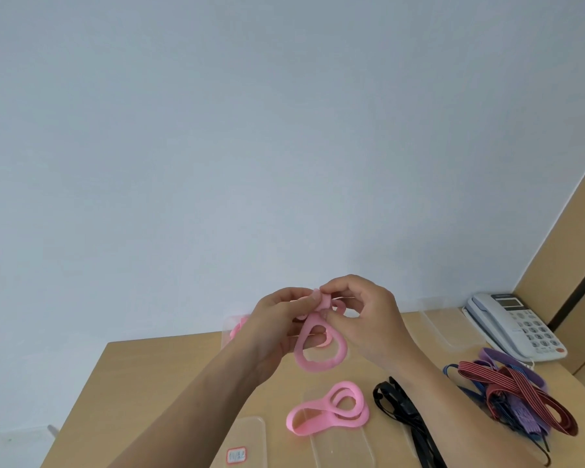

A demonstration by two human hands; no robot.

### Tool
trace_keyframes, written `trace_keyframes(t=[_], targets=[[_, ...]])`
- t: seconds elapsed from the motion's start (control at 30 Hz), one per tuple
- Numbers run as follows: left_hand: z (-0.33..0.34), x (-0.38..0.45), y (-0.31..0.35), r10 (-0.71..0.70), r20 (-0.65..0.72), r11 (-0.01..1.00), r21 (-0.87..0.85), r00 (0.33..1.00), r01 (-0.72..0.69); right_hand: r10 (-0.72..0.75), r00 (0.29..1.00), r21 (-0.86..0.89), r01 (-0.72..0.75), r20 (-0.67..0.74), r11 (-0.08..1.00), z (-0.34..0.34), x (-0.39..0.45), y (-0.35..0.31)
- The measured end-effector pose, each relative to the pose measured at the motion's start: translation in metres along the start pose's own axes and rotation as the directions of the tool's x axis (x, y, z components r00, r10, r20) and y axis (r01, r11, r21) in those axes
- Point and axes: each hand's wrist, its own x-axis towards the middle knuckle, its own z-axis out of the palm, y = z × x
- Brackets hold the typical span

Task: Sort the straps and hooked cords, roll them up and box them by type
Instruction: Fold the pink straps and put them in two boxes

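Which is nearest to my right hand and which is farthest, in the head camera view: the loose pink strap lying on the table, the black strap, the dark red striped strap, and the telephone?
From the right hand:
1. Loose pink strap, on the table below the hands.
2. Black strap, just right of it; these two are nearly too close to call.
3. Dark red striped strap, in the tangled pile to the right.
4. Telephone, far right by the wall.

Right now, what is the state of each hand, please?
Left hand: pinches the rolled end of the pink strap.
Right hand: pinches the same pink strap near the roll.
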Motion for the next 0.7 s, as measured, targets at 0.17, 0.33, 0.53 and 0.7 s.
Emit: trace_keyframes(t=[0.17,0.33,0.53,0.7], targets=[[-0.017,-0.005,-0.001,-0.001,0.025,1.0,0.007,1.0,0.001,0.067,0.995,0.023,-0.069,0.08,0.997,0.006,0.002,-0.005],[-0.036,-0.011,-0.002,-0.02,0.035,0.999,0.035,0.999,0.018,0.12,0.98,-0.043,-0.115,0.156,0.992,0.024,-0.001,-0.009],[-0.059,-0.012,-0.011,-0.07,0.009,0.993,0.1,0.998,0.069,0.177,0.976,-0.144,-0.158,0.13,0.977,0.051,-0.011,-0.007],[-0.071,-0.012,-0.026,-0.147,-0.018,0.989,0.006,0.989,0.147,0.159,0.987,-0.18,-0.151,0.033,0.972,0.065,-0.018,-0.005]])
